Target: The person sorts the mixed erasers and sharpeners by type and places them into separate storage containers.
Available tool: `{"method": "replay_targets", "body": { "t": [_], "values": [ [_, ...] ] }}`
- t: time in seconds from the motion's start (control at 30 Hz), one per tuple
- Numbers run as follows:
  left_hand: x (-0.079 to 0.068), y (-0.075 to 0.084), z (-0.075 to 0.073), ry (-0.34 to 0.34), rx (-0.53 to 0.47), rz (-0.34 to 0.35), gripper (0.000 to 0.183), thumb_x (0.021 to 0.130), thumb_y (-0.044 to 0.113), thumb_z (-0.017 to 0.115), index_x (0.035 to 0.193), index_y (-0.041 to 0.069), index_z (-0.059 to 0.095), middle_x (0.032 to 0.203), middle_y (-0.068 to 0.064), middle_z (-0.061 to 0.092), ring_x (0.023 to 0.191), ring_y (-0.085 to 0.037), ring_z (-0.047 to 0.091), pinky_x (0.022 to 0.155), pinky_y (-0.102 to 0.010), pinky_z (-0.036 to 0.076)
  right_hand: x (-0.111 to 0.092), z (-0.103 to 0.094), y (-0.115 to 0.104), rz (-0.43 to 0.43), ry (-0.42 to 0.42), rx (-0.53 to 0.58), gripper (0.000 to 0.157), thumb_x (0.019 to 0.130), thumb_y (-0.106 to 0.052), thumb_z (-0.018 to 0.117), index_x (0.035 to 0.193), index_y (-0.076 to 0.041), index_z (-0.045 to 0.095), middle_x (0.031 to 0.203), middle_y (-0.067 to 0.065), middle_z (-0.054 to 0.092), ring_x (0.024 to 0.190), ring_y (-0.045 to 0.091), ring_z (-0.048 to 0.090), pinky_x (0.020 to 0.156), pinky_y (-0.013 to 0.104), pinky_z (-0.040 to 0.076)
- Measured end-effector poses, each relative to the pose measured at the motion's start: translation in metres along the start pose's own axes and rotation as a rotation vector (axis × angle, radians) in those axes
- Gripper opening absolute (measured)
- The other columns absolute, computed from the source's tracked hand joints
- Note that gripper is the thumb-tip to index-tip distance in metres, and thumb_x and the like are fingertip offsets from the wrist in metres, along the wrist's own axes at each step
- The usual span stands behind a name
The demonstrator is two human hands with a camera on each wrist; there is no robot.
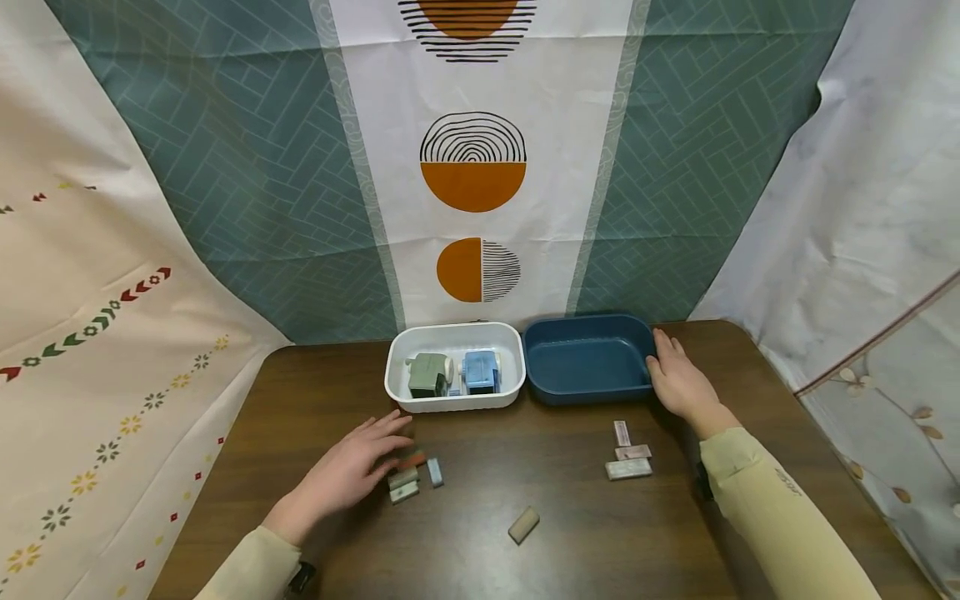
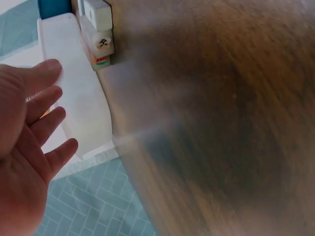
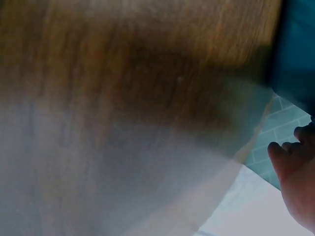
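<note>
My left hand hovers with relaxed, spread fingers beside a small cluster of blocks; it holds nothing. In that cluster are an orange-red block, a grey-green block, a pale block and a light blue block. My right hand rests its extended fingers against the right end of a dark blue tray. Left of that tray, and close against it, stands a white tray with a boxy green object and a boxy blue object inside.
A tan block lies alone near the front middle of the brown wooden table. Pinkish blocks and a whitish block lie in front of the blue tray. Patterned cloth hangs behind and at both sides.
</note>
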State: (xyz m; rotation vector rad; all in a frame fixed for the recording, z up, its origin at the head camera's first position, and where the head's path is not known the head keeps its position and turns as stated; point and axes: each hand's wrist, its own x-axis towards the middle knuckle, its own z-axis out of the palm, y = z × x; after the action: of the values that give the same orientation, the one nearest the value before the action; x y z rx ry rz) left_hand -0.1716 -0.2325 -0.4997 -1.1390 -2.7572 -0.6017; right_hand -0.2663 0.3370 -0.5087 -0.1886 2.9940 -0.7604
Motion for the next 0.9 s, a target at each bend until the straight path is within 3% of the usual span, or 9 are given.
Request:
{"method": "replay_targets", "body": {
  "t": [0.23,0.53,0.9],
  "values": [
    [0.0016,-0.0049,-0.0007,-0.059,0.12,0.042,0.042,0.088,-0.006,0.081,0.128,0.007,0.076,0.149,-0.018,0.062,0.14,-0.039,0.057,0.105,-0.059,0.052,0.0002,0.0001,-0.0009,0.002,0.017,-0.02,0.066,0.117,-0.023,0.032,0.168,0.008,0.005,0.174,0.032,0.01,0.159,0.055,0.007,0.123,0.069,0.018],
    [0.0057,-0.0059,0.0062,-0.071,0.116,0.104,0.049,0.086,-0.011,0.079,0.13,0.01,0.076,0.154,-0.021,0.057,0.138,-0.037,0.059,0.1,-0.056,0.055,0.0037,0.0008,-0.0012,0.006,0.005,-0.02,0.067,0.117,-0.025,0.031,0.167,0.009,0.003,0.174,0.032,0.009,0.158,0.055,0.008,0.124,0.068,0.018],
    [0.008,-0.001,0.0074,-0.161,0.132,0.052,0.051,0.096,-0.009,0.069,0.14,0.015,0.072,0.159,-0.017,0.053,0.14,-0.033,0.058,0.102,-0.058,0.053,0.0027,0.0038,0.0025,0.03,0.002,-0.013,0.068,0.117,-0.025,0.033,0.169,0.005,0.002,0.174,0.032,0.01,0.159,0.053,0.008,0.122,0.07,0.019]
  ]
}}
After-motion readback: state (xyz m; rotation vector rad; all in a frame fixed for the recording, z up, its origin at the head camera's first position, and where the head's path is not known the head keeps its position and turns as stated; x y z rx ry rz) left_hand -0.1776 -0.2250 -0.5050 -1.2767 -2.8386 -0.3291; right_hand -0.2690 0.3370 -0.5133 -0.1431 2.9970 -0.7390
